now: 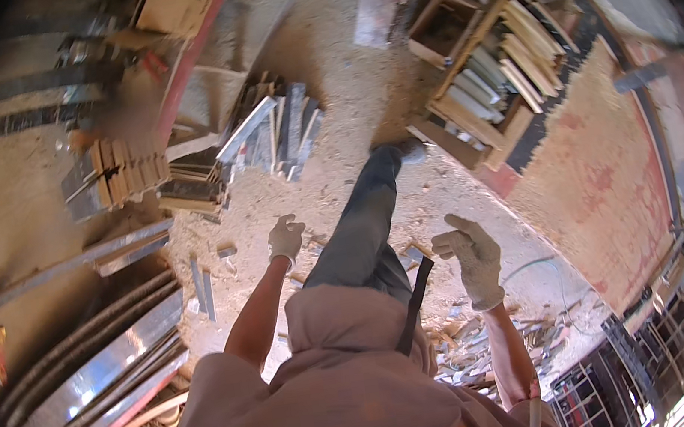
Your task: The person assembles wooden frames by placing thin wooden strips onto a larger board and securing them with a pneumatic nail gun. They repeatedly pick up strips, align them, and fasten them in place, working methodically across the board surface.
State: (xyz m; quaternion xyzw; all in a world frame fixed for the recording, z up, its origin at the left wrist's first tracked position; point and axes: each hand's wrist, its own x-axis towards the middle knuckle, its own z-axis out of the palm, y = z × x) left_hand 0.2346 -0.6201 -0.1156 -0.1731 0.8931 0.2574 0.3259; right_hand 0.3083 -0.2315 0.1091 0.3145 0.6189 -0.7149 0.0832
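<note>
My left hand [285,239], in a pale work glove, hangs over the dusty floor left of my leg. Its fingers are loosely bent and a little apart, and I see nothing in them. On the other side, my right hand [472,258] wears a matching glove. Thumb and fingers are parted, with nothing between them. Both hands are free of any surface. A dark strap [415,306] hangs from my clothing between them. Ahead of my left hand lies a pile of grey-faced wood strips [272,129]. A wooden crate of light wood pieces [504,75] sits ahead of the right one.
A worn reddish tabletop [591,172] fills the right side. Stacked brown slats [127,170] and long boards [124,363] stand at left. Wood scraps [511,347] litter the floor beside my right arm, near a dark wire rack [638,364]. One leg [360,220] is stretched forward.
</note>
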